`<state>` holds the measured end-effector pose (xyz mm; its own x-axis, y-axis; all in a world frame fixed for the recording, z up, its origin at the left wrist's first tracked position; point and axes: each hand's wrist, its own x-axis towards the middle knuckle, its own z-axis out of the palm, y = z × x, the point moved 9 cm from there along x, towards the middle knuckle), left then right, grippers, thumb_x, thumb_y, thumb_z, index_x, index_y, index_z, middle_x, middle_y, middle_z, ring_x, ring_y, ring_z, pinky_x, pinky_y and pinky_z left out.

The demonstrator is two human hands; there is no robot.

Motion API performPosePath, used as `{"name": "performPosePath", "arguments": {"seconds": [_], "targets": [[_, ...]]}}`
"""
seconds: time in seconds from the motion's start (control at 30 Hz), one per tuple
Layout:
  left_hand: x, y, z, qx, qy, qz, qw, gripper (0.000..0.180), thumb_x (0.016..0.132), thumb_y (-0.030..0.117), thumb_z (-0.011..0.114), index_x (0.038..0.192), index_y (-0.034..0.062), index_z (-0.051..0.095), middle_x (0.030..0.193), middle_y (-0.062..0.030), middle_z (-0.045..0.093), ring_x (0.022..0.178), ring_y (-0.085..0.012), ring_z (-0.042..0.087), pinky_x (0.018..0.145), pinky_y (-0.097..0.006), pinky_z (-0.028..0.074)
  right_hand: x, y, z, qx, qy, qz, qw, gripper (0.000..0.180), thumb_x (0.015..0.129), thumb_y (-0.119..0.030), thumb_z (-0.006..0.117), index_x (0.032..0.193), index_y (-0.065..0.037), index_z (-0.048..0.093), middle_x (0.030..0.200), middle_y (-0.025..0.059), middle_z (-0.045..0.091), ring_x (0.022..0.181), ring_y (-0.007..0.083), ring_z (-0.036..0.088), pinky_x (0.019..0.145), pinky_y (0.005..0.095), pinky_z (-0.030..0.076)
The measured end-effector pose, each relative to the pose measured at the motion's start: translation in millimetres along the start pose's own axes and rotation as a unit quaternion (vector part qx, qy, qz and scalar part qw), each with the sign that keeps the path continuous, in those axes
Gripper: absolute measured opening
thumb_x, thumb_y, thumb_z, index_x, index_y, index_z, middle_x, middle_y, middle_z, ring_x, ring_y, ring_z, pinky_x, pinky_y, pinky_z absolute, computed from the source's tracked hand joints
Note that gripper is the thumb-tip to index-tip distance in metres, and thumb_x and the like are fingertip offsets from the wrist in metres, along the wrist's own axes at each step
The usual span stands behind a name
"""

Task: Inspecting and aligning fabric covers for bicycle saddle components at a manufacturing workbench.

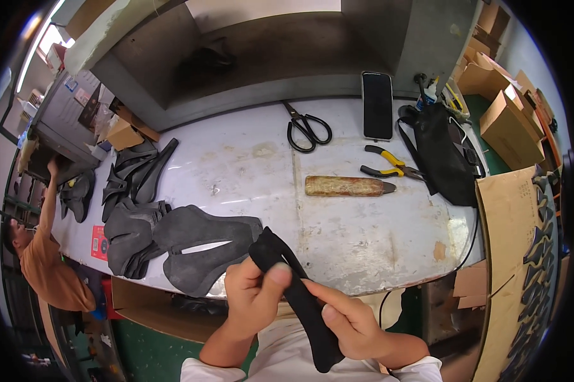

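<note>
Both my hands hold one long black strip of soft material [312, 318] over the near edge of the worktable [363, 235]. My left hand [252, 296] pinches its folded upper end between thumb and fingers. My right hand [350, 321] grips the strip lower down, thumb on top; the strip's lower end hangs past it toward my lap. Just left of my hands a large dark grey cut piece with a slit [201, 245] lies flat on the table.
A stack of dark cut pieces [131, 191] lies at the table's left. Black scissors [307, 129], a phone [377, 105], yellow-handled pliers [389, 167], a wooden-handled tool [347, 186] and a black bag [446, 156] sit further back. Another person [45, 254] crouches at left. Cardboard boxes [510, 121] stand right.
</note>
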<state>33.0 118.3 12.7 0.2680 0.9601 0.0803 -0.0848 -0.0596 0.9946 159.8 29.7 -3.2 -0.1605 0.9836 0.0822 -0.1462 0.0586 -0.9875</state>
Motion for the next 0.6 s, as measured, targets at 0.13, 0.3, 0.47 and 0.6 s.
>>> {"name": "performPosePath", "arguments": {"seconds": [0.13,0.3,0.47,0.6], "targets": [[-5.1,-18.4,-6.5,-0.086,0.03,-0.05,0.995,0.021,0.085,0.017,0.073,0.088,0.0029,0.058,0.075,0.0009,0.06,0.066,-0.0061,0.055,0.059,-0.022,0.045,0.3,4.5,1.1,0.016,0.003,0.03,0.999,0.042,0.103,-0.011,0.044,0.143,0.003,0.041,0.129,0.0192,0.06,0.086,0.0199,0.064,0.079,0.0274,0.05],[-25.0,-32.1,37.4,-0.192,-0.076,-0.13,0.97,0.034,0.082,-0.001,0.074,0.11,0.0016,0.055,0.104,-0.0055,0.066,0.092,-0.0115,0.063,0.082,-0.028,0.052,8.2,-16.4,-13.9,-0.108,0.045,-0.069,0.991,0.041,0.1,-0.003,0.046,0.14,0.004,0.044,0.121,0.0206,0.063,0.087,0.0244,0.066,0.078,0.0294,0.051],[-79.0,-76.8,69.0,-0.335,-0.202,-0.361,0.847,0.034,0.087,0.011,0.074,0.116,0.0069,0.055,0.097,0.0038,0.061,0.081,-0.0043,0.056,0.07,-0.022,0.047,14.8,-34.0,-28.1,-0.198,0.046,-0.092,0.975,0.041,0.095,0.004,0.048,0.137,0.004,0.046,0.119,0.0235,0.063,0.094,0.0376,0.068,0.079,0.0361,0.055],[-101.4,-92.3,71.6,-0.287,-0.259,-0.409,0.827,0.024,0.093,0.019,0.068,0.111,0.0062,0.059,0.084,0.0062,0.058,0.067,-0.0038,0.049,0.053,-0.023,0.037,22.2,-26.8,-25.4,-0.178,0.033,-0.056,0.982,0.035,0.096,0.001,0.047,0.131,0.004,0.051,0.117,0.0232,0.064,0.095,0.0371,0.068,0.08,0.0363,0.054]]}}
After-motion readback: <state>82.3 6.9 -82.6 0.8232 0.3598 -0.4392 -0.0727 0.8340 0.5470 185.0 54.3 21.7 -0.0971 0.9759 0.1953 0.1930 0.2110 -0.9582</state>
